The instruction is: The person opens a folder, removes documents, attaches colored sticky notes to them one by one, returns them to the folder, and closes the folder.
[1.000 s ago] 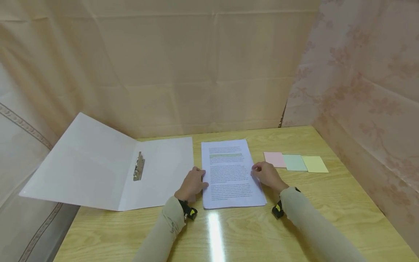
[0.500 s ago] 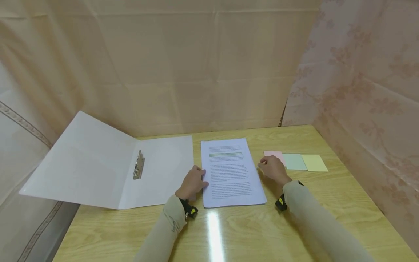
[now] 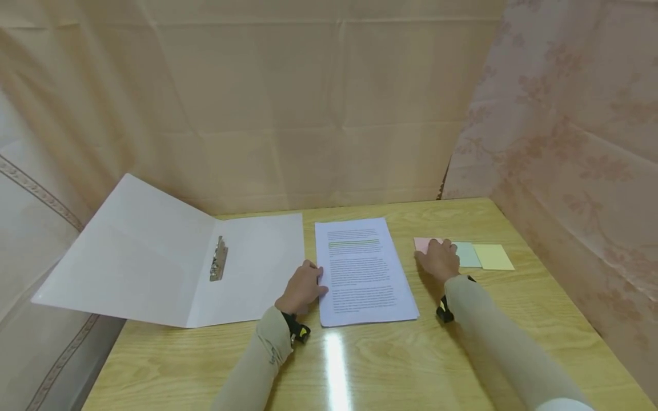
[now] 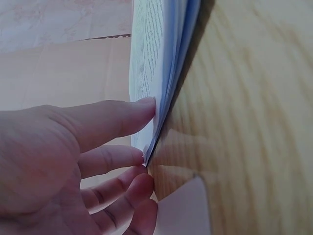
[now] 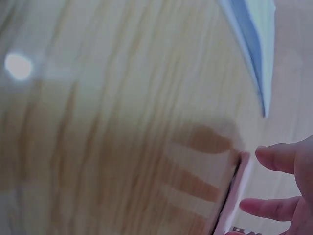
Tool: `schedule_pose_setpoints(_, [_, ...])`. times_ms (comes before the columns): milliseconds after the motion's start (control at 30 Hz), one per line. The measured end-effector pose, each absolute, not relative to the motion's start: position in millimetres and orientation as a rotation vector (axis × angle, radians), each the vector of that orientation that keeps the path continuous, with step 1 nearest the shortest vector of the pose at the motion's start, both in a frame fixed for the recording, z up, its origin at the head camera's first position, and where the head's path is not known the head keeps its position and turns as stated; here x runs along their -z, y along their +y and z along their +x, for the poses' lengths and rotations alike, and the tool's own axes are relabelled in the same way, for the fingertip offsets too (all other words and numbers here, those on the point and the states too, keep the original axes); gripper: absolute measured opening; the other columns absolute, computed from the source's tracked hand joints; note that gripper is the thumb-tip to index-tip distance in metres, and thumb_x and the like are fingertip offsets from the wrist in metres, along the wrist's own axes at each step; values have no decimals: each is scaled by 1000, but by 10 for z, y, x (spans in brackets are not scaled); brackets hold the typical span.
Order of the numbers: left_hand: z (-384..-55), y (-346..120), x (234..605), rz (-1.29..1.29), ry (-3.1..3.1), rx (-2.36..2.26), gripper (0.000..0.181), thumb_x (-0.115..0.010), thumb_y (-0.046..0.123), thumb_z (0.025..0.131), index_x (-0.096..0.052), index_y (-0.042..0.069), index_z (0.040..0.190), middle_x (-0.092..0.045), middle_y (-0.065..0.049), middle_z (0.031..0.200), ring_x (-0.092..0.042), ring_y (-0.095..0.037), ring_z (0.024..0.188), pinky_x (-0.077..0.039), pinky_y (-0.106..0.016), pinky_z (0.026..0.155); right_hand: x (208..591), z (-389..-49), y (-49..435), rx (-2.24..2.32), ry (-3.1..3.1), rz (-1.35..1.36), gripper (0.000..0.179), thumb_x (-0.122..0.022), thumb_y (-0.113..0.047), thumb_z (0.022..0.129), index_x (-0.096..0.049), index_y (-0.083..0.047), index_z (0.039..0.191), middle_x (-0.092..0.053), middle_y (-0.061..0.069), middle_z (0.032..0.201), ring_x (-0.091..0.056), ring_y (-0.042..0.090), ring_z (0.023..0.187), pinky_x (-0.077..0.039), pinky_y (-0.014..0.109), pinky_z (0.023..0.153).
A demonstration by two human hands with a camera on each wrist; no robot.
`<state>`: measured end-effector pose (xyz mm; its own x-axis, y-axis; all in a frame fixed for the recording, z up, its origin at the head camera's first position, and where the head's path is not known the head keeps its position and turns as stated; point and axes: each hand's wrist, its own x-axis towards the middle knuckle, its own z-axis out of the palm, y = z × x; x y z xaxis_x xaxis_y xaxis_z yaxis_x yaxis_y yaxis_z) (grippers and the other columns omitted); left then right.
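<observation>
A stack of printed sheets [image 3: 362,285] lies on the table, its top page marked with a green highlighted line. My left hand [image 3: 302,288] is at the stack's left side. In the left wrist view its thumb and fingertips [image 4: 144,104] touch the stack's edge, the sheets slightly fanned there. My right hand [image 3: 439,261] is over the pink sticky note pad [image 3: 421,244] and hides part of it. Seen from the right wrist, thumb and fingers are spread beside the pink pad [image 5: 234,196], holding nothing. A green pad [image 3: 468,255] lies just right of that hand.
A yellow sticky note pad [image 3: 493,257] ends the row at the right. Left of the stack, a white folder [image 3: 262,268] lies open with a metal lever clip [image 3: 218,260]; its cover tilts up at the left. A beige curtain [image 3: 329,114] hangs behind the table.
My right hand has left the stack's right edge and moved right onto the pink pad, its fingers spreading. The left hand has stayed at the stack's left edge.
</observation>
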<state>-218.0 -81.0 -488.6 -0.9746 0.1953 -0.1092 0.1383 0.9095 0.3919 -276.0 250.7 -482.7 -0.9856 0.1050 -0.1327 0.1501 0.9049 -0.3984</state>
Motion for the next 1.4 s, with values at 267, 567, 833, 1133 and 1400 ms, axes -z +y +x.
schedule_pose_setpoints(267, [-2174, -823, 4876, 306, 2939, -593, 53, -75, 23, 84, -60, 1, 130, -55, -14, 118, -54, -23, 97, -48, -36, 86, 4881, -2779, 2530, 547, 2959, 243, 59, -55, -40, 95, -52, 14, 120, -45, 38, 118, -41, 52, 111, -40, 61, 89])
schedule_pose_setpoints(567, [-2161, -838, 4906, 292, 2939, -595, 55, -75, 24, 85, -58, 3, 133, -55, -14, 121, -55, -23, 99, -47, -35, 87, 4874, -2786, 2521, 570, 2959, 252, 64, -61, -43, 90, -52, 13, 119, -48, 38, 116, -42, 53, 110, -39, 61, 90])
schedule_pose_setpoints(833, [-2131, -854, 4883, 314, 2944, -640, 55, -75, 22, 85, -58, 1, 133, -55, -16, 121, -56, -25, 101, -48, -37, 88, 4822, -2819, 2543, 646, 2888, 267, 73, -69, -46, 84, -52, 16, 120, -48, 36, 115, -42, 49, 107, -41, 57, 84])
schedule_pose_setpoints(1133, [-2162, -846, 4846, 349, 2926, -629, 55, -75, 22, 85, -58, 0, 133, -55, -15, 120, -56, -24, 100, -48, -37, 90, 4762, -2849, 2594, 659, 2861, 270, 74, -66, -46, 87, -49, 15, 125, -48, 37, 118, -46, 50, 109, -44, 55, 82])
schedule_pose_setpoints(1400, [-2150, -859, 4856, 270, 2883, -681, 58, -75, 21, 85, -55, 2, 136, -53, -15, 125, -54, -23, 104, -47, -38, 94, 4746, -2862, 2597, 766, 2800, 305, 67, -75, -41, 81, -59, 15, 115, -45, 34, 116, -42, 45, 106, -43, 48, 80])
